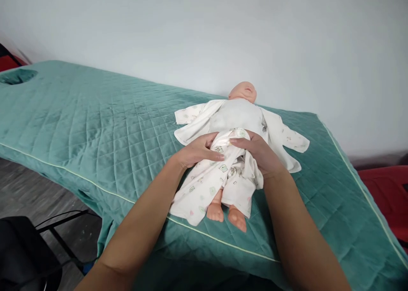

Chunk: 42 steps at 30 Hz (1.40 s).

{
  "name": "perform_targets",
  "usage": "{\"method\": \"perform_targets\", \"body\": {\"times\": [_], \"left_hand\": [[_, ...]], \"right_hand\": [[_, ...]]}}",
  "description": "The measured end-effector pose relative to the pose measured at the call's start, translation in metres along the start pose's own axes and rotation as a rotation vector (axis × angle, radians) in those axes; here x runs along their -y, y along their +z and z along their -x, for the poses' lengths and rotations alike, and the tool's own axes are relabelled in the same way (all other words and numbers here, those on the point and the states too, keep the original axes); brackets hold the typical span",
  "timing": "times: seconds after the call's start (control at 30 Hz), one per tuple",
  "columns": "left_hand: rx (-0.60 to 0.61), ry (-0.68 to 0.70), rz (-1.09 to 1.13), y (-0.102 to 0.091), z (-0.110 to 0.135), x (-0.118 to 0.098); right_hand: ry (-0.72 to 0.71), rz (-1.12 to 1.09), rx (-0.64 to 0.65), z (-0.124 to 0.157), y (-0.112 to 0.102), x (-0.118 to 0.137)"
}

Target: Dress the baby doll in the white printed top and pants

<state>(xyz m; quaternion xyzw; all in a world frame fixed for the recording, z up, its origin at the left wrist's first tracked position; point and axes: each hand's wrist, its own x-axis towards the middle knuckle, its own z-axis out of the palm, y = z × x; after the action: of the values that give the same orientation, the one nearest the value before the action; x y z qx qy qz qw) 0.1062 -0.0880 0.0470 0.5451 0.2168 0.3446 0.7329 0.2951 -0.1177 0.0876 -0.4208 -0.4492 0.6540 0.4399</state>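
A baby doll (237, 114) lies on its back, head toward the wall and bare feet toward me. Its white printed jacket (288, 140) is spread open on both sides of the torso. White baby pants (204, 193) with small animal prints lie over its legs; one foot pokes out of the right pant leg, while the other foot shows beside the left one. My left hand (204, 148) pinches the pants' waist area between thumb and fingers. On the other side, my right hand (258, 148) grips bunched pants fabric, its fingertips partly hidden behind the cloth.
A green quilted bed cover (105, 129) with pale piping lies under the doll. The bed has a face hole (17, 76) at the far left. Behind it rises a white wall (159, 36). A red chair (387, 193) stands at right, a black chair (25, 252) at lower left.
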Motion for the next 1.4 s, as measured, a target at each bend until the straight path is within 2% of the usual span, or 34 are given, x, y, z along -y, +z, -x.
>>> {"method": "perform_targets", "body": {"times": [0.13, 0.2, 0.3, 0.37, 0.53, 0.63, 0.7, 0.8, 0.9, 1.07, 1.2, 1.3, 1.4], "left_hand": [[0.076, -0.039, -0.042, -0.003, 0.003, -0.004], [0.075, -0.071, -0.050, -0.004, 0.003, -0.002], [0.011, -0.089, -0.010, -0.005, 0.000, 0.005], [-0.056, -0.049, 0.066, -0.004, -0.003, 0.011], [-0.195, 0.049, 0.241, -0.002, -0.006, 0.017], [-0.241, 0.048, 0.228, -0.004, -0.006, 0.018], [-0.265, 0.057, 0.201, -0.005, -0.005, 0.018], [-0.300, 0.060, 0.168, -0.004, -0.005, 0.020], [-0.316, 0.049, 0.111, -0.001, -0.005, 0.020], [-0.199, 0.054, 0.006, -0.002, -0.001, 0.017], [-0.095, -0.005, -0.053, -0.005, 0.002, 0.014], [-0.127, -0.046, -0.033, -0.008, 0.002, 0.018], [-0.169, -0.017, 0.052, -0.009, -0.001, 0.023]], "right_hand": [[-0.031, -0.042, -0.044, -0.001, 0.003, 0.002], [-0.049, -0.032, -0.062, -0.001, 0.004, 0.002], [-0.075, 0.037, -0.068, -0.001, 0.004, 0.000], [-0.093, 0.116, -0.055, 0.000, 0.002, -0.001], [-0.129, 0.390, 0.124, 0.001, -0.002, 0.001], [-0.113, 0.530, 0.228, 0.004, -0.003, 0.004], [-0.091, 0.570, 0.243, 0.005, -0.003, 0.004], [-0.065, 0.478, 0.186, 0.004, -0.004, -0.001], [-0.033, 0.259, 0.100, 0.002, -0.006, -0.007], [-0.008, 0.030, 0.076, 0.000, -0.006, -0.006], [-0.010, 0.013, 0.060, -0.001, -0.006, -0.003], [-0.034, 0.059, 0.051, -0.002, -0.007, -0.004], [-0.043, 0.145, 0.051, -0.001, -0.007, -0.006]]}}
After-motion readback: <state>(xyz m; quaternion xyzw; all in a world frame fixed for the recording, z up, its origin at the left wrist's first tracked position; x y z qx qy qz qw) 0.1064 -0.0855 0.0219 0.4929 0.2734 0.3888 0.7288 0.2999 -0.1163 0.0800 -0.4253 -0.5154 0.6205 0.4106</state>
